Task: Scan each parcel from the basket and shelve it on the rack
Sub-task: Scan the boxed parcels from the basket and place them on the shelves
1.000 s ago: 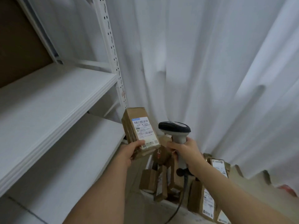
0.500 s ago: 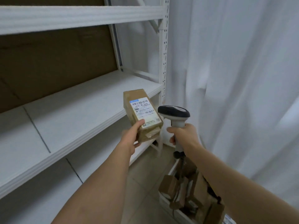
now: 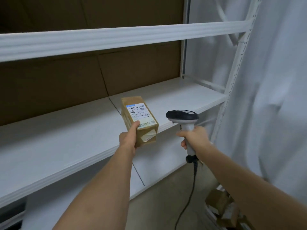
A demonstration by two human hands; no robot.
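My left hand [image 3: 128,138] grips the near end of a brown cardboard parcel [image 3: 138,119] with a white barcode label on top. The parcel's far end reaches over the front edge of the white rack's middle shelf [image 3: 69,138]. My right hand [image 3: 193,136] holds the grey handle of a barcode scanner [image 3: 182,117] just right of the parcel, its dark head level with the label. The basket [image 3: 232,214] with several more brown parcels shows at the bottom right, partly hidden by my right arm.
The rack's upper shelf beam [image 3: 116,39] runs across above, and a lower shelf [image 3: 157,163] lies below. Brown cardboard [image 3: 66,83] backs the rack. A white upright post [image 3: 235,63] and white curtain [image 3: 274,97] stand at right. The scanner's black cable [image 3: 191,188] hangs down.
My view has swung left and up from the basket to the rack. My left hand has carried the parcel up over the middle shelf's edge. The scanner has come along beside it.
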